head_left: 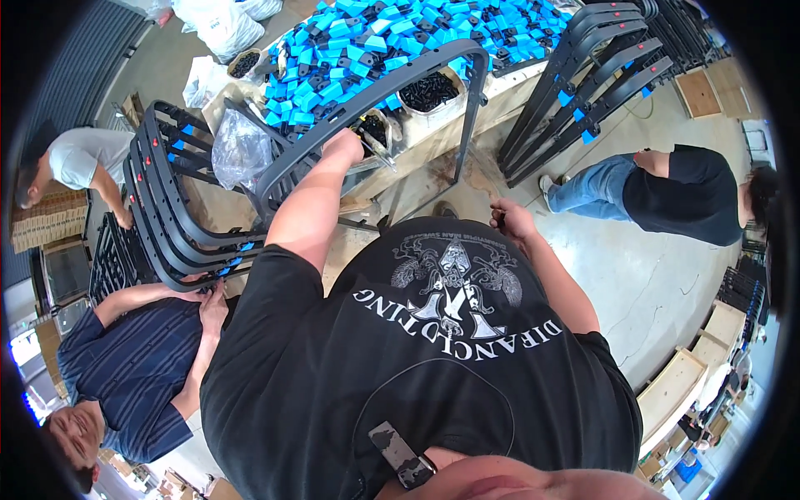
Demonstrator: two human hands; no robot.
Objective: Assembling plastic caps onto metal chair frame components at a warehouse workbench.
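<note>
My left hand is closed at the lower edge of a curved black frame; its fingertips are hidden. The frame arches in front of me, one leg reaching down toward the floor. Just beyond that hand, a small container of black parts has pliers-like tools at its edge. My right hand is out to the right, below the table edge, its fingers curled round a small dark thing too hidden to name. Blue-and-black plastic pieces lie heaped on the table, beside a tub of black parts.
Similar black frames stand stacked at left and at right. A clear plastic bag hangs by the left stack. One co-worker handles those frames; another bends behind them. A third person stands at right.
</note>
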